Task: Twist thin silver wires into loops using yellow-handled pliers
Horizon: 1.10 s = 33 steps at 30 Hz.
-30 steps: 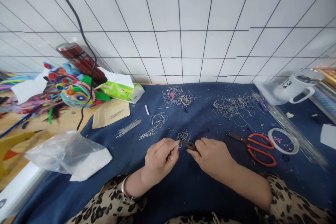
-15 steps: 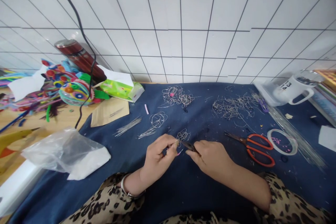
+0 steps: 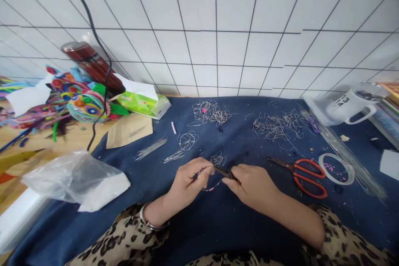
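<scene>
My left hand [image 3: 188, 182] pinches a thin wire loop [image 3: 212, 185] with a pink bead on it, low over the dark blue cloth [image 3: 224, 224]. My right hand [image 3: 253, 185] is closed round small dark pliers [image 3: 225, 172], whose tips meet the wire at my left fingertips. Just beyond the hands lies a small bunch of bent wire [image 3: 217, 159]. Both wrists come out of leopard-print sleeves, and a bracelet sits on the left wrist.
Orange-handled scissors [image 3: 304, 171] and a tape roll [image 3: 336, 168] lie to the right. Wire heaps [image 3: 276, 126], wire coils [image 3: 210, 112] and straight wires [image 3: 151, 149] are spread farther back. A plastic bag [image 3: 75, 178] lies left, a white mug [image 3: 350, 104] far right, colourful crafts [image 3: 77, 104] far left.
A curved wire loop with a pink bead now hangs below my hands. The hands have stayed together, shifting slightly. The view has tilted a little.
</scene>
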{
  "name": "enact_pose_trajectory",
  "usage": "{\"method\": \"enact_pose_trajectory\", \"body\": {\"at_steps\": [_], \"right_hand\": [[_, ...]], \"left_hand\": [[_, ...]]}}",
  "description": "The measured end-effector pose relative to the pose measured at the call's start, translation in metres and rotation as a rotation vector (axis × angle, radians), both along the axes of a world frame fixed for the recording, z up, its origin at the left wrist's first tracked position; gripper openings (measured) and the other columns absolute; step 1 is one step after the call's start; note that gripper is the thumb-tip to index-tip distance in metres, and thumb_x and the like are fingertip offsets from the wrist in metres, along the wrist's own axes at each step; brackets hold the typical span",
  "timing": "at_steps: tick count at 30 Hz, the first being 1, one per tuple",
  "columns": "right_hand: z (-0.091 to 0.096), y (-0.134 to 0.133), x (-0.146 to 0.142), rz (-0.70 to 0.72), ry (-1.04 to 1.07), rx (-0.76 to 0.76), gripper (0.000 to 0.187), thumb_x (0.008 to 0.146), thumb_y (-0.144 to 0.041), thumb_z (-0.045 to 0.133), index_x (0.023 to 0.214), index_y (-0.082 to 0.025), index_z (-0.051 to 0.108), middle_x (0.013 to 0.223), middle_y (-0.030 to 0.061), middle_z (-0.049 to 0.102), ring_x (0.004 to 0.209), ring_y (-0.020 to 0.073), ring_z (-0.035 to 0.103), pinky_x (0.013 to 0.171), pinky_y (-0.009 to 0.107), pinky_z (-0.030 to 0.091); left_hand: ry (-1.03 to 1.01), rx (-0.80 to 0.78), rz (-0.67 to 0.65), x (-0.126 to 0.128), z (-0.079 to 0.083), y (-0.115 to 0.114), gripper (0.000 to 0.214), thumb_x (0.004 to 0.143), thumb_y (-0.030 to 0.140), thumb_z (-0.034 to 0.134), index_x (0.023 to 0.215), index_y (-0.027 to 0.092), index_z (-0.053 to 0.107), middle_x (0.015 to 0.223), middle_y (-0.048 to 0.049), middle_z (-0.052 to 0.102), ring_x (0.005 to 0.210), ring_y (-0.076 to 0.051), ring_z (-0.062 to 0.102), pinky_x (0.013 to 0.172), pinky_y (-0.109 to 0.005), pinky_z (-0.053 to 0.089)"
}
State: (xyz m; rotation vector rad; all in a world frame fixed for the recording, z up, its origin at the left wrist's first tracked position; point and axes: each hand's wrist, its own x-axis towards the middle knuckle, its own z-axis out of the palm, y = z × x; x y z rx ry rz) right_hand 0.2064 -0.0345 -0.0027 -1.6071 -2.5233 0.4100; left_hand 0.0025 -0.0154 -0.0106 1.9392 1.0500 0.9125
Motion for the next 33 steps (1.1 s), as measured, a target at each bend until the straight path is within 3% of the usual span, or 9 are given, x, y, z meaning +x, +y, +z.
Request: {"method": "enact_pose_trajectory", "body": {"at_steps": [9, 15, 21, 33], "right_hand": [[-0.003, 0.005, 0.01, 0.056, -0.083, 0.12, 0.038, 0.088, -0.049, 0.035, 0.077, -0.019, 0.056, 0.073, 0.0033, 0.055, 0.069, 0.0143, 0.05, 0.061, 0.026, 0.028], [-0.007, 0.007, 0.012, 0.086, -0.064, 0.083, 0.038, 0.088, -0.049, 0.034, 0.078, -0.019, 0.056, 0.074, 0.0026, 0.055, 0.068, 0.013, 0.049, 0.06, 0.026, 0.027], [-0.018, 0.011, 0.013, 0.141, -0.006, 0.017, 0.043, 0.088, -0.052, 0.03, 0.076, -0.019, 0.054, 0.072, 0.0009, 0.055, 0.066, 0.0113, 0.049, 0.059, 0.025, 0.027], [-0.021, 0.012, 0.014, 0.166, -0.003, -0.002, 0.043, 0.089, -0.052, 0.03, 0.076, -0.019, 0.053, 0.071, 0.0016, 0.056, 0.065, 0.0118, 0.05, 0.056, 0.026, 0.025]], "left_hand": [[0.017, -0.086, -0.104, -0.002, -0.002, 0.005, 0.018, 0.087, 0.019, 0.045, 0.076, 0.015, 0.058, 0.056, 0.0015, 0.054, 0.052, -0.01, 0.053, 0.059, -0.024, 0.042], [-0.014, -0.178, -0.136, -0.003, -0.004, 0.006, 0.02, 0.088, 0.022, 0.044, 0.075, 0.014, 0.058, 0.055, 0.0022, 0.052, 0.049, -0.009, 0.052, 0.06, -0.024, 0.042], [-0.129, -0.367, -0.186, -0.005, -0.01, 0.008, 0.023, 0.09, 0.025, 0.041, 0.077, 0.012, 0.056, 0.07, -0.0011, 0.055, 0.045, -0.004, 0.047, 0.052, -0.02, 0.041], [-0.117, -0.368, -0.186, -0.005, -0.012, 0.008, 0.022, 0.089, 0.023, 0.042, 0.077, 0.011, 0.057, 0.067, -0.0017, 0.057, 0.045, -0.005, 0.049, 0.055, -0.021, 0.042]]}}
